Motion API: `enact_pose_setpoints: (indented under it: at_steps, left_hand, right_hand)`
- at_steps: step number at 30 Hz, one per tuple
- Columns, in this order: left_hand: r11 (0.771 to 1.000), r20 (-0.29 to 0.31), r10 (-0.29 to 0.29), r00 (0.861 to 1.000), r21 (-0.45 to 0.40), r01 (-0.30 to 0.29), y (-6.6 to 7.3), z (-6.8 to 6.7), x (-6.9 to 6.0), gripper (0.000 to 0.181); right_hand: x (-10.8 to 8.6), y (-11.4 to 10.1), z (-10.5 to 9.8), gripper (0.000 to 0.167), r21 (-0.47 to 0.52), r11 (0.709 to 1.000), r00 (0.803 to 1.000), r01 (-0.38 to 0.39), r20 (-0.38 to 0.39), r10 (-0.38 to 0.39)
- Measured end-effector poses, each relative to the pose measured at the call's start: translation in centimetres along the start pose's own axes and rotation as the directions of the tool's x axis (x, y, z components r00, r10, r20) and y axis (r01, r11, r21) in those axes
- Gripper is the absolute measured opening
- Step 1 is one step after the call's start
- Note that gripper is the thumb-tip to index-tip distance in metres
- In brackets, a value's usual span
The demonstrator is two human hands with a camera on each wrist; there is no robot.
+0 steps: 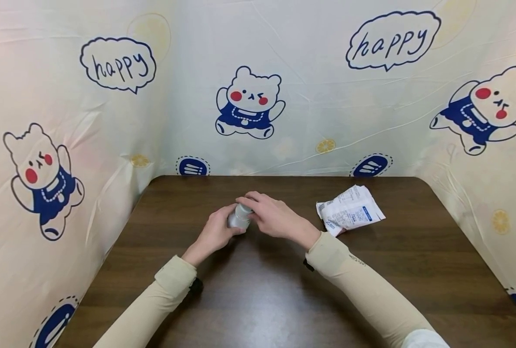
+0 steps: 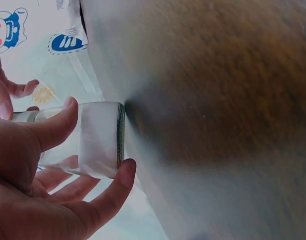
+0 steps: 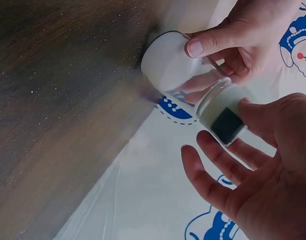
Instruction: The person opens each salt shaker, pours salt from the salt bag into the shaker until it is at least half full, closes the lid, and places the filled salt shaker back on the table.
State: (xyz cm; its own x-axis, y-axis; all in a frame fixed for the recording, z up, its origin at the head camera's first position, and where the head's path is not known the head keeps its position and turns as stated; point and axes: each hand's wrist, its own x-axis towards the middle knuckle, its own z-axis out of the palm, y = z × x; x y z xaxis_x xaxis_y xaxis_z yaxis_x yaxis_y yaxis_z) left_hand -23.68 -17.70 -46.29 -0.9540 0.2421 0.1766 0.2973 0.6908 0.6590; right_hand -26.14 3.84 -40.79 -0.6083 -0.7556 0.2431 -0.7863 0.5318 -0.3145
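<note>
A small clear glass jar point(image 2: 100, 135) holding white powder stands on the dark wooden table, or just above it; I cannot tell which. My left hand point(image 1: 214, 233) grips its body, thumb on one side and fingers round the other. On the jar's neck sits a pale lid point(image 3: 217, 107) bearing a dark square patch. My right hand point(image 1: 279, 218) reaches over from the right and holds this lid between thumb and fingers. In the right wrist view its other fingers are spread apart below the lid. The powder fills the lower part of the jar.
Right of the hands lies a crumpled white packet point(image 1: 352, 211) with blue print. Tiny pale specks dot the wooden tabletop point(image 3: 68, 90) in the right wrist view. A printed cloth point(image 1: 301, 106) with cartoon bears hangs round the table's back and sides.
</note>
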Motion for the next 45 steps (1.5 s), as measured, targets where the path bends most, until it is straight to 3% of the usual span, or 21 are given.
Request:
enact_pose_setpoints:
  at_steps: [16,24,29,33,40,42,45]
  left_hand:
    - [1.000,0.004,0.005,1.000,0.010,-0.005,-0.2,0.1,0.3,0.062]
    - [1.000,0.019,0.007,1.000,0.010,-0.007,-0.1,-0.1,0.3,0.066]
    - [1.000,0.020,0.008,1.000,0.009,-0.008,-0.1,0.0,0.3,0.066]
    - [1.000,0.006,0.009,1.000,0.013,-0.009,-0.2,0.2,0.2,0.063]
    - [1.000,-0.001,-0.002,1.000,0.014,0.002,-0.1,0.3,0.2,0.064]
    - [1.000,0.009,-0.014,1.000,0.010,0.014,-0.1,0.2,0.2,0.064]
    - [1.000,0.017,-0.017,1.000,0.010,0.017,0.0,0.0,0.1,0.065]
  right_hand:
    - [0.9,-0.4,-0.2,0.050,-0.116,0.981,0.987,-0.159,-0.059,0.153]
    - [0.5,0.3,-0.6,0.057,-0.059,0.998,0.996,-0.030,0.085,0.035]
    - [0.4,0.6,-0.5,0.051,-0.067,0.998,0.998,-0.003,0.066,0.007]
    - [0.6,0.4,-0.3,0.049,-0.096,0.994,0.997,-0.044,0.055,0.050]
    - [1.3,-0.1,0.3,0.054,-0.104,0.973,0.978,-0.206,0.008,0.207]
    - [1.4,-0.2,0.2,0.058,-0.099,0.972,0.976,-0.215,0.019,0.218]
    - [1.2,-0.1,-0.2,0.064,-0.091,0.981,0.983,-0.169,0.053,0.174]
